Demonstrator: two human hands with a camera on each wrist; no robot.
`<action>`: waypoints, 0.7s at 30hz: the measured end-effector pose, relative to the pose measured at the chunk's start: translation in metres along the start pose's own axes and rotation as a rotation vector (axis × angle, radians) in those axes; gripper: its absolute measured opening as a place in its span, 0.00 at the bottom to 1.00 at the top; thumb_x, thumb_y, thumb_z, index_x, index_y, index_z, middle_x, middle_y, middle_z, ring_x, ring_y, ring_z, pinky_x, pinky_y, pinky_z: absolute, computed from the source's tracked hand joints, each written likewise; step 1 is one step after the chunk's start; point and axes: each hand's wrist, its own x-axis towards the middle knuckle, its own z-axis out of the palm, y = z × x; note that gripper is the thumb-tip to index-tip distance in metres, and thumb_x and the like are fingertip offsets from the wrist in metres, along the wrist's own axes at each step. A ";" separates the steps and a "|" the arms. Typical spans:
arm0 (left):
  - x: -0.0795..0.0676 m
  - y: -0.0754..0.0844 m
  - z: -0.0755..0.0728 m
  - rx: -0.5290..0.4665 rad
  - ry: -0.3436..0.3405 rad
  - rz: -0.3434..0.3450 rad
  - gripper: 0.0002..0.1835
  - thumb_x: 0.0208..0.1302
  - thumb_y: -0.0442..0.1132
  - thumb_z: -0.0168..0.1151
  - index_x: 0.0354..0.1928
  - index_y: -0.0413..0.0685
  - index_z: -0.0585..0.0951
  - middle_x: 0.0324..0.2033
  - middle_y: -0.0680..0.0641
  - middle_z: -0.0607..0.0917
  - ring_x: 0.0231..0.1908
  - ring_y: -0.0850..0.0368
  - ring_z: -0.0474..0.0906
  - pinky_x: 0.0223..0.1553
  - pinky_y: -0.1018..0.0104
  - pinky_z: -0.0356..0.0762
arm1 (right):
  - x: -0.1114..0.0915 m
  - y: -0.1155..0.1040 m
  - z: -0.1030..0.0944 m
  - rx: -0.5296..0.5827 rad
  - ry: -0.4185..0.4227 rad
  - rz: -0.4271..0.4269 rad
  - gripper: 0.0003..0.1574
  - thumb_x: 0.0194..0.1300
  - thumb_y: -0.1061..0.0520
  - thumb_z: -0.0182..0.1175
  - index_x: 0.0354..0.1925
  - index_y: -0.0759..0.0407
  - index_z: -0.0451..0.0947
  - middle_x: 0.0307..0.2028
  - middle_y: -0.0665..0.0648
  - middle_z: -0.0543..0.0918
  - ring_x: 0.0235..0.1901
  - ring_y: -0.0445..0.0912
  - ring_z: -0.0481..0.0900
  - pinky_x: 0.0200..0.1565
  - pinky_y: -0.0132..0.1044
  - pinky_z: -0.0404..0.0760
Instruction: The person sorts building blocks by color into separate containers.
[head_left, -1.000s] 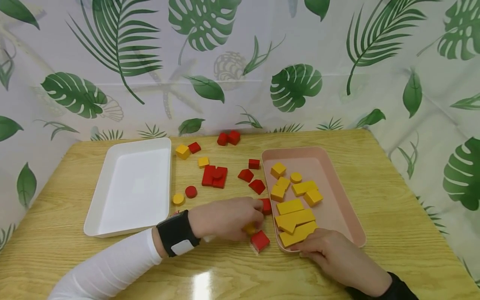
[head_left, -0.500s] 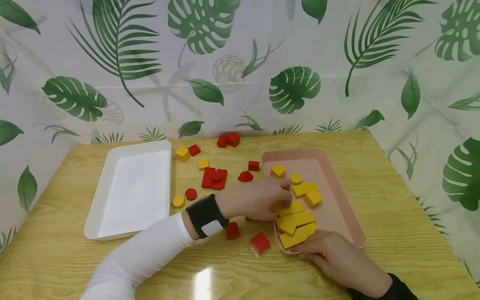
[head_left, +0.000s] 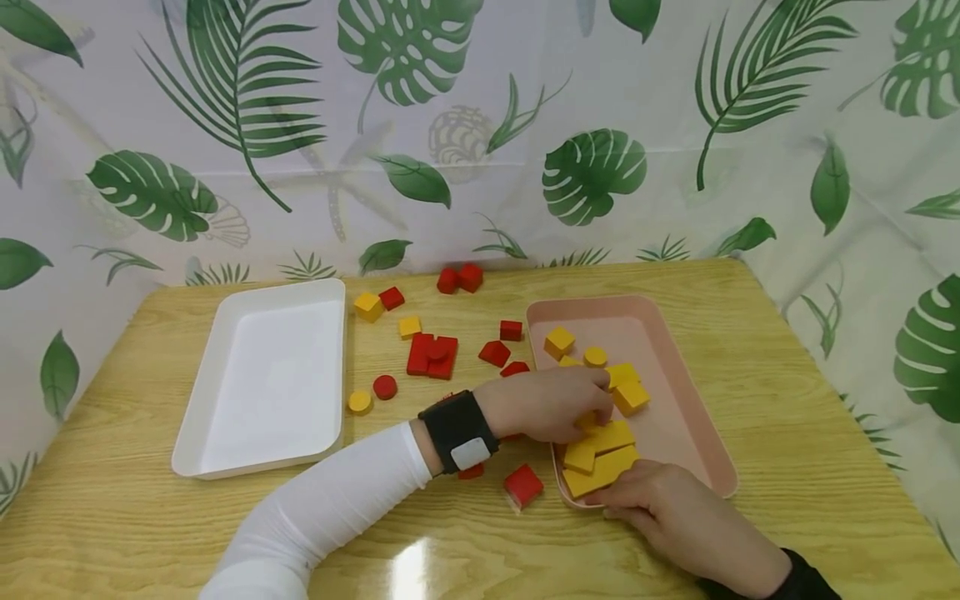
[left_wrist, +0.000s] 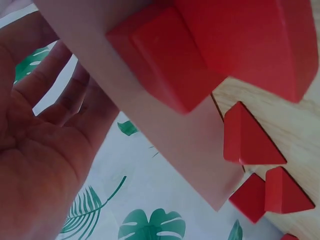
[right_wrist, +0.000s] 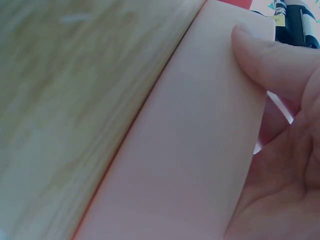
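Note:
My left hand (head_left: 558,402) reaches over the near-left side of the pink tray (head_left: 678,433), fingers bent down among the yellow blocks. Its fingertips are hidden in the head view; in the left wrist view its fingers (left_wrist: 47,82) pass behind the tray wall (left_wrist: 172,150). Whether a block is between them cannot be told. At the tray's front edge my right hand (head_left: 663,504) grips the rim, the thumb (right_wrist: 265,57) lying on the outer wall. Beside that hand lies a long yellow block (head_left: 611,471); a yellow cube (head_left: 632,397) sits farther back inside.
A white tray (head_left: 262,375) stands at the left. Between the trays lie several red and yellow blocks, including a red disc (head_left: 385,387), a yellow disc (head_left: 360,402) and flat red pieces (head_left: 420,354). A red cube (head_left: 523,485) lies just left of the pink tray.
My left hand has moved right from the loose blocks on the table to inside the pink tray, carrying a yellow block on the way. My right hand stays on the rim.

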 end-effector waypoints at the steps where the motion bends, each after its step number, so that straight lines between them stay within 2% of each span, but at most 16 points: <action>1: -0.002 0.000 -0.001 0.001 -0.002 -0.005 0.11 0.59 0.40 0.59 0.44 0.58 0.79 0.39 0.56 0.69 0.39 0.65 0.66 0.39 0.81 0.61 | 0.001 0.000 0.000 0.001 -0.005 -0.003 0.18 0.56 0.56 0.61 0.43 0.35 0.81 0.37 0.34 0.79 0.38 0.32 0.74 0.37 0.33 0.75; 5: -0.015 -0.002 -0.008 -0.004 0.021 -0.017 0.10 0.59 0.43 0.59 0.44 0.57 0.78 0.39 0.56 0.69 0.37 0.64 0.66 0.38 0.80 0.63 | 0.002 -0.001 0.000 0.005 -0.038 0.010 0.17 0.58 0.55 0.60 0.44 0.35 0.80 0.37 0.34 0.78 0.38 0.32 0.75 0.37 0.34 0.75; 10: -0.047 -0.014 -0.016 0.019 0.091 -0.044 0.11 0.59 0.44 0.59 0.44 0.54 0.78 0.41 0.53 0.71 0.36 0.63 0.67 0.38 0.78 0.64 | 0.002 0.000 0.000 0.016 -0.060 0.028 0.18 0.59 0.55 0.59 0.45 0.34 0.80 0.38 0.34 0.78 0.38 0.32 0.74 0.36 0.33 0.75; 16: -0.092 -0.041 -0.024 -0.014 0.096 -0.156 0.10 0.57 0.43 0.60 0.41 0.52 0.78 0.37 0.53 0.73 0.36 0.62 0.68 0.38 0.74 0.66 | 0.001 0.001 0.000 0.018 -0.070 0.060 0.17 0.59 0.54 0.59 0.45 0.32 0.79 0.38 0.34 0.78 0.38 0.32 0.74 0.37 0.33 0.75; 21: -0.140 -0.068 -0.024 -0.018 0.066 -0.297 0.08 0.57 0.42 0.58 0.39 0.52 0.78 0.36 0.52 0.73 0.32 0.61 0.69 0.34 0.71 0.68 | 0.004 0.000 0.001 0.023 -0.077 0.067 0.18 0.59 0.55 0.59 0.45 0.33 0.79 0.37 0.34 0.78 0.38 0.31 0.74 0.37 0.33 0.75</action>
